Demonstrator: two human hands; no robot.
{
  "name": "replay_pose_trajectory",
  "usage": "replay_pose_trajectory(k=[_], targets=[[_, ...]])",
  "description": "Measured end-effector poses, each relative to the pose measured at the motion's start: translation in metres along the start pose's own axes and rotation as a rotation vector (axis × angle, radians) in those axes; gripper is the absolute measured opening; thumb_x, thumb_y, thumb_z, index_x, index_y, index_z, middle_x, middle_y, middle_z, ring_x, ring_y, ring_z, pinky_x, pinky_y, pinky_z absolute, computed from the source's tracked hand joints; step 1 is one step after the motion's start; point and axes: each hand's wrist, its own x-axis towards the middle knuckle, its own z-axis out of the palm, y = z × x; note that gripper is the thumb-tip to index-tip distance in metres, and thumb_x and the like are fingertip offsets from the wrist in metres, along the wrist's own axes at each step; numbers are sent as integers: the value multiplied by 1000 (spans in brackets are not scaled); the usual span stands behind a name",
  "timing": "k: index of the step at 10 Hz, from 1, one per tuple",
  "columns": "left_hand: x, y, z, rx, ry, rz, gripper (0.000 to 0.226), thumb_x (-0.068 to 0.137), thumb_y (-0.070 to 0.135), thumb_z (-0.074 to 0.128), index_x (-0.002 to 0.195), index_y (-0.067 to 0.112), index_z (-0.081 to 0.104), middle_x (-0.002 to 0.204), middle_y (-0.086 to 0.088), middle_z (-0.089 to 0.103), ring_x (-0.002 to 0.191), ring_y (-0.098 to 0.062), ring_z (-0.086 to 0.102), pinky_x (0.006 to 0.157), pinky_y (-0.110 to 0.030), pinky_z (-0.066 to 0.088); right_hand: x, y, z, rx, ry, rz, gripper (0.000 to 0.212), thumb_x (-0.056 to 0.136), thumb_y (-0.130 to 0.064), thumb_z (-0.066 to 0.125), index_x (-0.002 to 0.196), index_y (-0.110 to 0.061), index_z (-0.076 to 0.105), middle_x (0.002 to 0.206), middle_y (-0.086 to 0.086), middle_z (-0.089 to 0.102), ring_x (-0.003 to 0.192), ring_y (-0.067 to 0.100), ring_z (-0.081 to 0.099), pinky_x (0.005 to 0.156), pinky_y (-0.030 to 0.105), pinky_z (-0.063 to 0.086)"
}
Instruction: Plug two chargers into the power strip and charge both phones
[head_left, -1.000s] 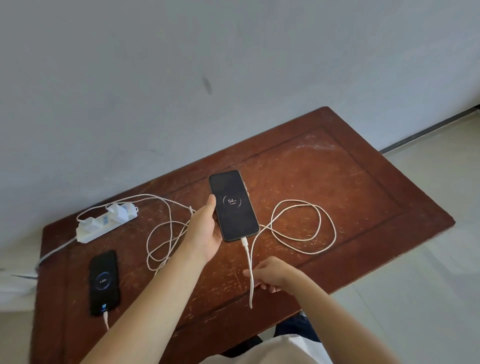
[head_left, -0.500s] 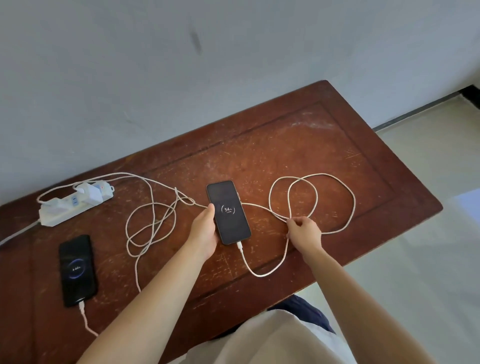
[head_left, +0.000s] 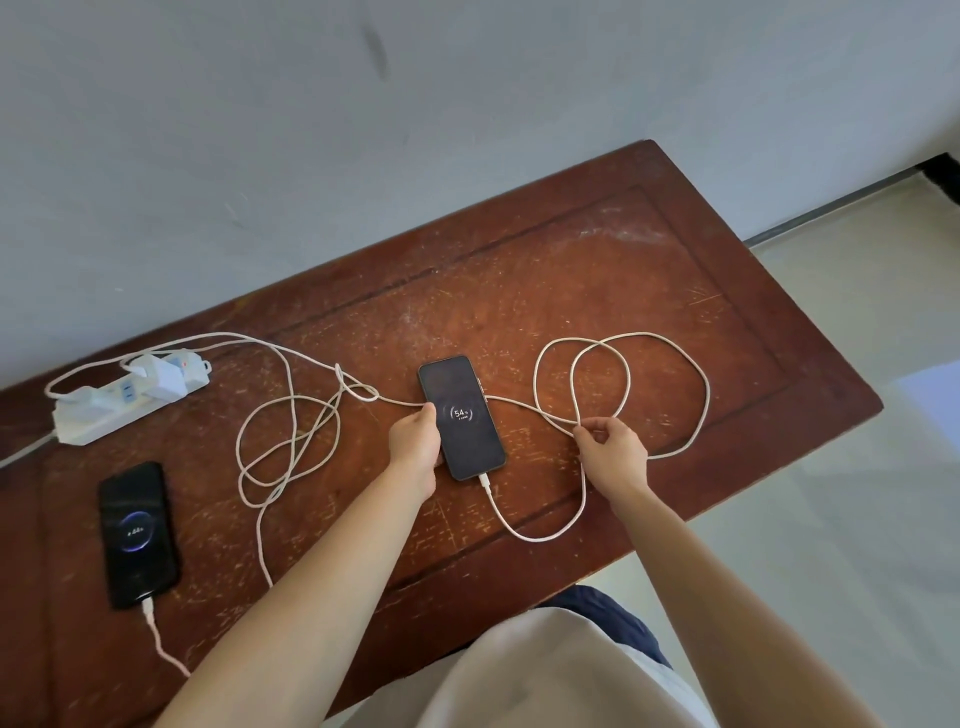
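A black phone (head_left: 464, 415) lies flat near the table's middle, its screen showing 54% in a charging ring, with a white cable plugged into its near end. My left hand (head_left: 415, 441) grips its left edge. My right hand (head_left: 610, 447) pinches the looped white cable (head_left: 670, 348) to the phone's right. A second black phone (head_left: 137, 535) lies at the left with a charging ring on screen and a cable in its near end. The white power strip (head_left: 104, 410) at the back left holds two white chargers (head_left: 156, 376).
The worn brown wooden table (head_left: 571, 291) stands against a pale wall. More white cable (head_left: 285, 441) lies tangled between the strip and the middle phone. Pale tiled floor (head_left: 857, 493) lies to the right. My light shirt fills the bottom of the view.
The middle phone came down from a raised tilt to lie flat on the table. My right hand moved from the cable near the front edge to the loops on the right.
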Motion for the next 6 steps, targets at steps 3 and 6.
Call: replay_pose_trajectory(k=[3, 6], targets=[[-18, -12, -2, 265, -129, 171, 43, 107, 45, 34, 129, 18, 59, 124, 6, 55, 112, -11, 51, 92, -31, 38, -4, 1, 4, -72, 18, -74, 19, 94, -32, 62, 106, -22, 73, 80, -14, 64, 76, 4, 57, 67, 25, 41], [-21, -36, -37, 1269, -134, 543, 67, 106, 51, 24, 161, 15, 11, 170, -10, 10, 156, -30, 9, 125, -49, 14, -10, -23, -13, -124, -20, -164, 31, 96, -30, 59, 122, -16, 68, 103, -1, 71, 95, 18, 63, 80, 28, 42]])
